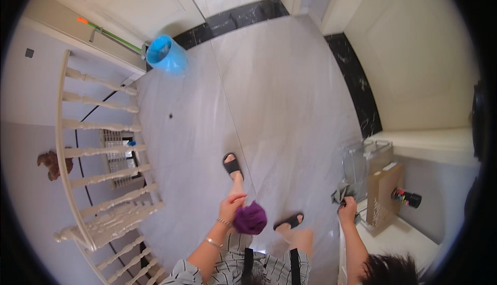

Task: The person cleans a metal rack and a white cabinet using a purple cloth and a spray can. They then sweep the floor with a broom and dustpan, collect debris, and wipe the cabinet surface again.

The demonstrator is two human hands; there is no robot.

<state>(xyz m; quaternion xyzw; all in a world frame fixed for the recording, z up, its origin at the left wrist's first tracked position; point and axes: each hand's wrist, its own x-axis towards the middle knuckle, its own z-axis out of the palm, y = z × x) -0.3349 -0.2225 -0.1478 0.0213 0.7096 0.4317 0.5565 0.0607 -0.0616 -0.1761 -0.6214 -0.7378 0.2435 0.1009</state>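
A bunched purple cloth (250, 218) hangs from my left hand (232, 206), in front of my body and above the floor. Off to the right, my right hand (348, 210) grips a crumpled grey-green cloth (344, 193) beside a white cabinet top (382, 242). Close by that hand stand a clear plastic container (354, 164) and a brown cardboard box (382, 195). A black can (406, 198) with a coloured label rests by the box.
A blue bucket (167, 53) stands near the far left doorway, next to a green-handled pole (112, 36). A cream balustrade (60, 129) borders the left side. Black marble strips (355, 83) edge the grey tile floor (287, 90). A small dark spot (171, 116) lies on it.
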